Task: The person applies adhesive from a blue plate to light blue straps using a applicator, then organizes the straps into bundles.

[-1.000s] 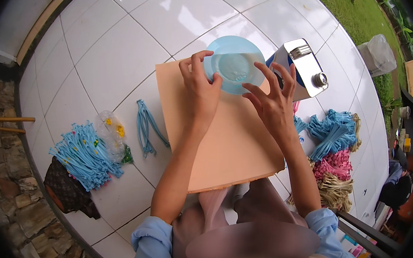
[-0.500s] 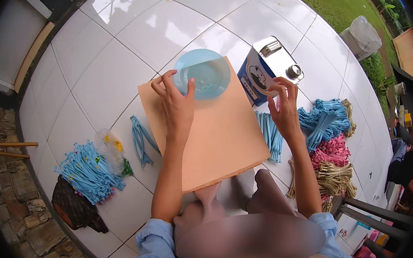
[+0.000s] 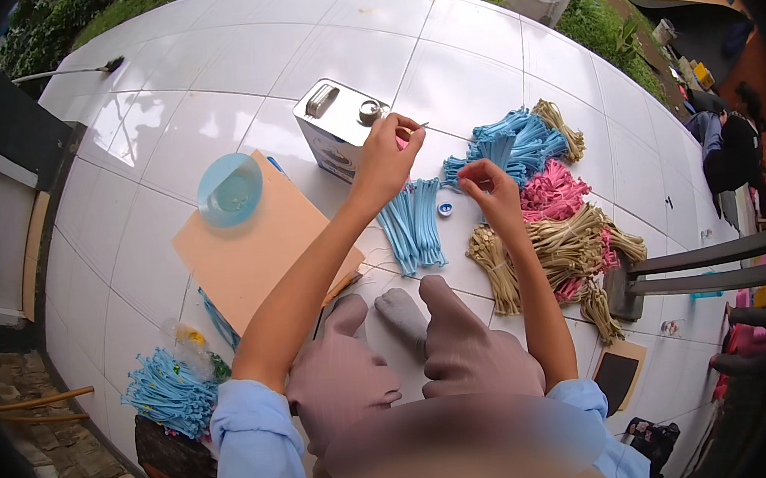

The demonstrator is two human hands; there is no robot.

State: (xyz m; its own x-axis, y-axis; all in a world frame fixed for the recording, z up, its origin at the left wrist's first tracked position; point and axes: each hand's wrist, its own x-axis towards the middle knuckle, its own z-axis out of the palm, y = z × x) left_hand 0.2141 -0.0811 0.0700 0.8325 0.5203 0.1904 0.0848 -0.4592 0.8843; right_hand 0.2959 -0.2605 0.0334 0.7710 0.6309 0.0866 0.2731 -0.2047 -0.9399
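Observation:
My left hand [image 3: 383, 164] is closed beside the metal tin can [image 3: 336, 116], which has a silver top and a round cap. From its fingers a slim pointed tool [image 3: 417, 130] sticks out, with a pink part next to the fingertips; its kind is not clear. My right hand [image 3: 494, 195] has its fingers drawn together in a pinch near the pile of light blue cord bundles [image 3: 507, 148]. Whatever that pinch holds, if anything, is too small to make out. Between and below the hands lie more blue cord bundles [image 3: 412, 227] and a small blue-and-white cap [image 3: 444, 209].
A translucent blue bowl [image 3: 229, 190] sits on a tan board [image 3: 260, 241] at the left. Pink bundles [image 3: 554, 191] and beige bundles [image 3: 570, 239] are heaped at the right, by a dark chair [image 3: 713, 260]. Blue cords [image 3: 171, 394] rest on a brown bag [image 3: 173, 458].
My view has swung to the right. The left hand has left the bowl's rim and now holds the slim tool beside the tin. The right hand has moved from the tin toward the blue bundles.

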